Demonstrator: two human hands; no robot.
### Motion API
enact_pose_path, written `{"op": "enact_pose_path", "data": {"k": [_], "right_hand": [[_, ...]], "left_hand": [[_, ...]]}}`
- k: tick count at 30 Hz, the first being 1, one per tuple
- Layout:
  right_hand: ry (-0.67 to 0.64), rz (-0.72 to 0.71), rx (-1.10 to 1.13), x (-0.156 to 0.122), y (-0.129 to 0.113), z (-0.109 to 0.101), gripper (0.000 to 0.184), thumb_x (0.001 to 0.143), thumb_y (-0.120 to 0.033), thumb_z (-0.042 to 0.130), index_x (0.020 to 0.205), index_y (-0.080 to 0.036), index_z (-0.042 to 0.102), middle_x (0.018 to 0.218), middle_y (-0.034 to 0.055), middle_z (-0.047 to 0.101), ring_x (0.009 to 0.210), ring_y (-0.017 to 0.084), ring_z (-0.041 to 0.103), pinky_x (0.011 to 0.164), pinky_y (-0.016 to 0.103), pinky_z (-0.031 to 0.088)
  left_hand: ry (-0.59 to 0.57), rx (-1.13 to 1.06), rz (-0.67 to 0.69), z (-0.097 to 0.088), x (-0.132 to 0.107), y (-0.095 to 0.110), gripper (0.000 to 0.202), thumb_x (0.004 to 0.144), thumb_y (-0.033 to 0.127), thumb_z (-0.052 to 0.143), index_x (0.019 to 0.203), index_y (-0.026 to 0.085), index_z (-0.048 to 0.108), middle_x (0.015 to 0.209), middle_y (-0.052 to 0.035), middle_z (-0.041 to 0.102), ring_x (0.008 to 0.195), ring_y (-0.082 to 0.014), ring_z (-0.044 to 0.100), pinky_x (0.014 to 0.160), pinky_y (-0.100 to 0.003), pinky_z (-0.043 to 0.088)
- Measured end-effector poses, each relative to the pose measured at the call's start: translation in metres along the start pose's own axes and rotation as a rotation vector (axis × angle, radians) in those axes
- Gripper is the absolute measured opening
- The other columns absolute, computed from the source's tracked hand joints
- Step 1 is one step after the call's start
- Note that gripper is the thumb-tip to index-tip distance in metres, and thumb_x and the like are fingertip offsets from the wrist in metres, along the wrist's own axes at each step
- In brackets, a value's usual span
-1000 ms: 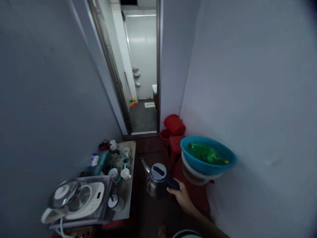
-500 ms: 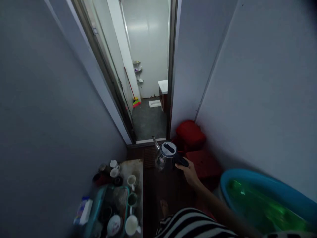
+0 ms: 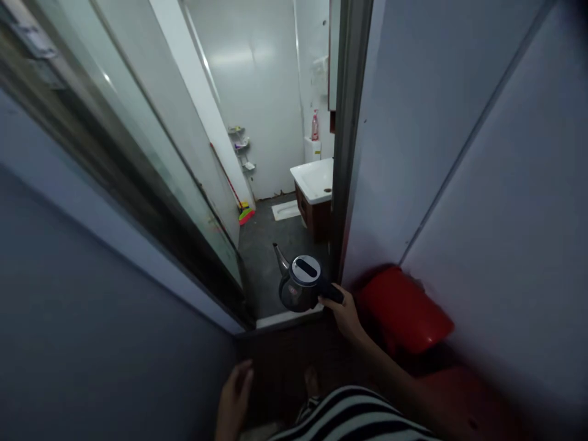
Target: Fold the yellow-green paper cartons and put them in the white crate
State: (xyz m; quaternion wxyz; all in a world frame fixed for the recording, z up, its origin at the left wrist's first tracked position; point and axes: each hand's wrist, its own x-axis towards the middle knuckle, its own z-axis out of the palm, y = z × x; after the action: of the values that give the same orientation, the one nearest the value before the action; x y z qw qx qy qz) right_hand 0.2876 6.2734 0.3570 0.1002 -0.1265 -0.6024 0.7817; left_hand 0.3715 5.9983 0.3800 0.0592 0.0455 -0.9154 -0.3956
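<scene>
A kettle (image 3: 298, 294) with a thin spout and a dark lid grip on its metal top hangs upright in front of me, at the doorway sill. My right hand (image 3: 342, 309) is wrapped round its black handle, the spout pointing away to the left. Low on the left, my left hand (image 3: 235, 395) hangs free with loosely bent fingers, a gap between thumb and fingers, and nothing visible in it. One of my feet (image 3: 312, 380) shows on the dark floor below the kettle.
The door frame (image 3: 353, 122) and a glass door panel (image 3: 174, 159) flank the opening, with a raised sill (image 3: 289, 318) below. Beyond are a washbasin (image 3: 315, 179), a broom (image 3: 245, 214) and a corner shelf (image 3: 242, 145). Red plastic items, including a rounded one (image 3: 408, 309), lie at the right.
I have come closer to the doorway with the kettle in my right hand. My left hand has come into view; the cup-covered table and blue tub have dropped out of view.
</scene>
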Motion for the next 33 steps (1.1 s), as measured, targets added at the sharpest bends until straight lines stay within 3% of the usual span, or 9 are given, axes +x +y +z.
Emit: {"op": "enact_pose_path", "data": {"k": [2,5,7,9,12,18,22,26,33], "right_hand": [[0.044,-0.020,-0.008,0.048,-0.005,0.022,0.022,0.059,-0.032,0.072,0.064,-0.018,0.056,0.057,-0.0052,0.048,0.057,0.012,0.042,0.054,0.023,0.033],[0.122,-0.063,-0.006,0.115,-0.022,0.047,0.023,0.061,-0.035,0.072,0.068,-0.017,0.058,0.059,-0.0049,0.050,0.058,0.012,0.043,0.054,0.024,0.035],[0.172,-0.084,-0.009,0.160,-0.033,0.061,0.024,0.063,-0.036,0.071,0.072,-0.017,0.060,0.061,-0.0044,0.052,0.059,0.013,0.045,0.055,0.024,0.035],[0.227,-0.125,-0.025,0.206,-0.042,0.074,0.023,0.064,-0.035,0.071,0.074,-0.016,0.061,0.062,-0.0042,0.053,0.060,0.012,0.046,0.055,0.023,0.035],[0.342,-0.207,-0.014,0.281,-0.048,0.095,0.021,0.065,-0.034,0.069,0.074,-0.016,0.061,0.062,-0.0046,0.053,0.061,0.012,0.046,0.057,0.023,0.036],[0.578,-0.211,0.012,0.434,-0.046,0.137,0.024,0.067,-0.037,0.068,0.076,-0.016,0.062,0.065,-0.0025,0.056,0.063,0.015,0.048,0.061,0.026,0.037],[0.682,-0.209,-0.056,0.510,-0.046,0.140,0.017,0.067,-0.033,0.064,0.072,-0.018,0.060,0.064,-0.0035,0.055,0.062,0.014,0.046,0.060,0.026,0.037],[0.765,-0.140,-0.105,0.570,-0.042,0.123,0.014,0.063,-0.032,0.061,0.066,-0.020,0.054,0.060,-0.0053,0.051,0.060,0.014,0.045,0.058,0.025,0.035],[0.979,-0.066,-0.098,0.684,-0.012,0.081,0.014,0.054,-0.030,0.059,0.063,-0.020,0.057,0.058,-0.0035,0.056,0.059,0.017,0.048,0.058,0.026,0.035]], "left_hand": [[-0.060,-0.019,0.153,0.009,0.093,0.033,0.033,0.086,0.052,0.049,0.092,0.026,0.068,0.092,-0.0059,0.072,0.090,-0.0264,0.068,0.082,-0.043,0.057],[-0.081,0.056,0.519,0.029,0.222,0.118,0.032,0.089,0.042,0.051,0.112,0.025,0.065,0.110,-0.0094,0.066,0.108,-0.0258,0.061,0.097,-0.044,0.049],[-0.065,0.140,0.732,0.049,0.290,0.174,0.035,0.089,0.040,0.053,0.119,0.025,0.062,0.118,-0.0113,0.062,0.114,-0.0267,0.056,0.101,-0.046,0.044],[-0.072,0.246,0.856,0.074,0.346,0.213,0.039,0.088,0.041,0.056,0.123,0.023,0.060,0.128,-0.0133,0.056,0.122,-0.0299,0.049,0.106,-0.050,0.038],[-0.087,0.373,0.936,0.113,0.421,0.242,0.040,0.088,0.041,0.057,0.121,0.019,0.061,0.131,-0.0165,0.054,0.129,-0.0340,0.043,0.109,-0.053,0.033],[-0.117,0.452,0.991,0.175,0.578,0.264,0.045,0.088,0.042,0.055,0.122,0.014,0.058,0.133,-0.0220,0.052,0.131,-0.0384,0.041,0.108,-0.058,0.032],[-0.212,0.434,1.035,0.207,0.658,0.289,0.045,0.088,0.043,0.055,0.117,0.009,0.061,0.135,-0.0246,0.050,0.134,-0.0404,0.037,0.109,-0.058,0.030],[-0.283,0.373,1.076,0.245,0.704,0.317,0.045,0.088,0.047,0.054,0.111,0.009,0.063,0.138,-0.0244,0.047,0.137,-0.0401,0.033,0.111,-0.060,0.027],[-0.379,0.372,1.296,0.347,0.781,0.345,0.047,0.089,0.050,0.051,0.109,0.010,0.065,0.144,-0.0245,0.043,0.141,-0.0389,0.028,0.112,-0.063,0.021]]}}
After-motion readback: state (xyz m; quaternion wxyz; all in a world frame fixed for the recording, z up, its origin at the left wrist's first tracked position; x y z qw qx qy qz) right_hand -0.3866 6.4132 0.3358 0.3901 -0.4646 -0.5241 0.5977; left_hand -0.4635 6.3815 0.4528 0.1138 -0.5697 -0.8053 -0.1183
